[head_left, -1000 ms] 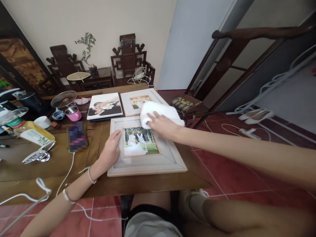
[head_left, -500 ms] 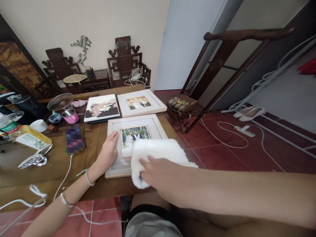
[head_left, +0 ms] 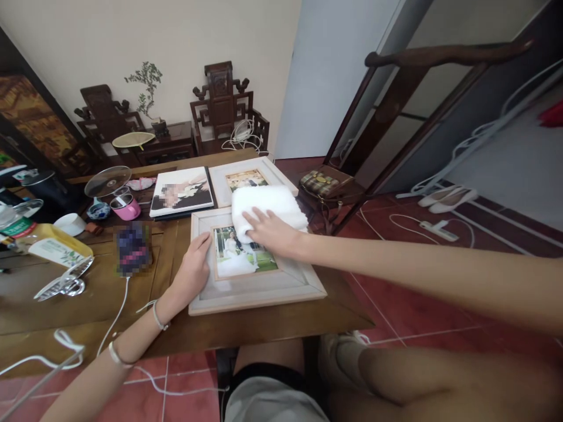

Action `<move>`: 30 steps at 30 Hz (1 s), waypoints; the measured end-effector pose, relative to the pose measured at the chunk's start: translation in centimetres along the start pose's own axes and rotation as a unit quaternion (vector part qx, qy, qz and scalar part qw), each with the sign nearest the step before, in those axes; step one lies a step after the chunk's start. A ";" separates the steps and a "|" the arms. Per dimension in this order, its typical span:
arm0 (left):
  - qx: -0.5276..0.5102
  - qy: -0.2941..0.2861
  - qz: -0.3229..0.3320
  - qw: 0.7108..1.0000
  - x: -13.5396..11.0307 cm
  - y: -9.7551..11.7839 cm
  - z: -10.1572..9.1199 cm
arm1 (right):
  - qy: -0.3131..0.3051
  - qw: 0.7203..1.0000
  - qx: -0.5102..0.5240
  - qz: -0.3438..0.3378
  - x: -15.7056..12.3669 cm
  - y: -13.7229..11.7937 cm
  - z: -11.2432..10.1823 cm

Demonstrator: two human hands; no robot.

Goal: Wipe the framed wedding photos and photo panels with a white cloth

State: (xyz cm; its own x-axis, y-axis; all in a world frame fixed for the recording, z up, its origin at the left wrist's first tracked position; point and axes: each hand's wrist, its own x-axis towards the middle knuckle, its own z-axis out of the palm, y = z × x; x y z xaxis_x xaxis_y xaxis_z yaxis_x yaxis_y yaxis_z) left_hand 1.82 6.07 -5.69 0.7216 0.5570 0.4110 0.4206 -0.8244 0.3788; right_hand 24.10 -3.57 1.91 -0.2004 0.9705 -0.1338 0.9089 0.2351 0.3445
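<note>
Looks mid-wipe to me: right hand [head_left: 275,233] gripping a white cloth [head_left: 264,202] over the far edge of the near frame [head_left: 259,294] on the tabletop [head_left: 197,335], left hand [head_left: 192,266] holding its left edge. Can't tell how much is clean, there or on the second frame [head_left: 217,179] just behind.

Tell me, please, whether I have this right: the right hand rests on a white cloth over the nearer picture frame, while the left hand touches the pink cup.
Not quite: in the head view, the left hand touches the left edge of the nearer picture frame, not the pink cup. The rest stands.
</note>
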 end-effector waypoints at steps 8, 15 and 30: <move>-0.007 0.015 -0.009 1.000 0.0 0.3 0.2 | -0.102 0.984 0.120 -0.079 -5.2 -5.7 -5.1; 0.000 0.006 -0.011 1.000 0.0 0.7 -0.2 | -0.048 0.965 0.200 -0.164 -7.9 -8.2 -6.3; -0.008 -0.004 -0.005 1.000 -0.2 -0.5 0.3 | -0.005 0.999 0.033 0.012 1.6 1.2 0.4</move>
State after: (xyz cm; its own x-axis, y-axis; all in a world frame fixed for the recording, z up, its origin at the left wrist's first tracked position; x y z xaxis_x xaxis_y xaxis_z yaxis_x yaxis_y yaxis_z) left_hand 1.66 6.35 -6.20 0.7217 0.5644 0.4008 0.4195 -0.8171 0.3954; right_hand 24.98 -1.76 1.76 -0.1750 0.9751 -0.1364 0.9356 0.2078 0.2853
